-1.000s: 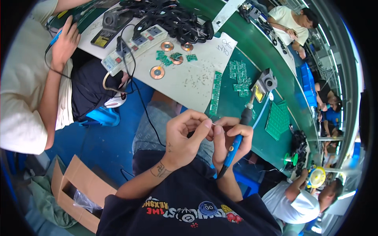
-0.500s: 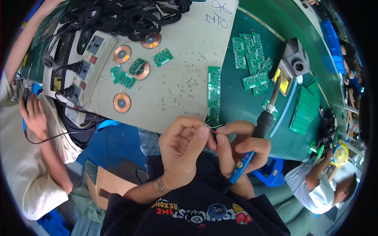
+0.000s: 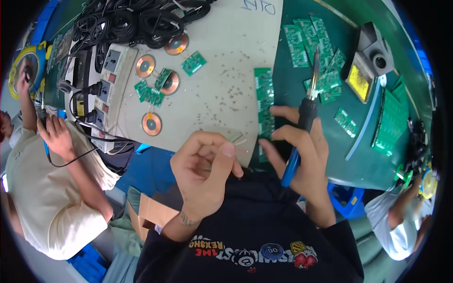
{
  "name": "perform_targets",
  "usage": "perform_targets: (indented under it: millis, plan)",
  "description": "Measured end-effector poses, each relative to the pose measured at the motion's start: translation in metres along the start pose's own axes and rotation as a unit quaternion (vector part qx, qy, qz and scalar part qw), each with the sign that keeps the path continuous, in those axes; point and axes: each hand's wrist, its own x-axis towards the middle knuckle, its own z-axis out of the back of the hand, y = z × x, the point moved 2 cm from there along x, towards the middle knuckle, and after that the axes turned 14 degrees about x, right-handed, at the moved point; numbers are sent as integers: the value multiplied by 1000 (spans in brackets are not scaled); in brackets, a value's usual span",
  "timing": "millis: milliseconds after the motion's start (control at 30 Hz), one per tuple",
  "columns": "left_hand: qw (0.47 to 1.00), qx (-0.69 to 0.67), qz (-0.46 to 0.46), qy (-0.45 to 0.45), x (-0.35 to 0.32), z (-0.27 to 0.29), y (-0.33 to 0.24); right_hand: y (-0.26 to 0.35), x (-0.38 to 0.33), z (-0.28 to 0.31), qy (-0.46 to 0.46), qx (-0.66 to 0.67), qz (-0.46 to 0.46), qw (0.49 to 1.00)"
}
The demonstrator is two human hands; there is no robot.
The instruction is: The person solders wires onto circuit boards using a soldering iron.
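My left hand (image 3: 203,172) is closed in a pinch, thumb against forefinger, on thin wires (image 3: 241,142) whose fine pale and reddish ends stick out to the right. My right hand (image 3: 304,153) holds a soldering iron (image 3: 308,115) with a black grip and blue handle. The iron stands tip up, pointing away from me over the green mat. The right thumb and fingertips are spread at the near right edge of a long green circuit board strip (image 3: 264,94); whether they touch it I cannot tell.
Copper coils (image 3: 152,124) and small green boards (image 3: 193,63) lie on the grey sheet (image 3: 217,56), strewn with tiny bits. Behind are black cables (image 3: 118,23) and a power strip (image 3: 106,80). Right: board strips (image 3: 296,47), an iron stand (image 3: 373,52). A co-worker's hand (image 3: 59,137) is at left.
My right hand has parted from the wires and left hand, moving right and away to the board strip, fingers spreading. The soldering iron has swung more upright. My left hand still pinches the wires.
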Motion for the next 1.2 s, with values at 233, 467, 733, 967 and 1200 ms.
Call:
perform_targets:
  millis: [233,467,733,967,1200]
  plan:
    - [999,42,19,1,5,13,8,1,13,-16,84,-111,90,986]
    - [998,-7,37,49,-1,10,9,10,4,-16,-3,131,30,991]
    - [995,1,31,91,-6,6,14,29,-10,-2,7,135,-19,991]
    - [997,2,1,75,-15,4,8,42,-18,-2,22,59,104,993]
    - [997,37,-12,67,-23,2,12,45,-34,-2,23,4,104,994]
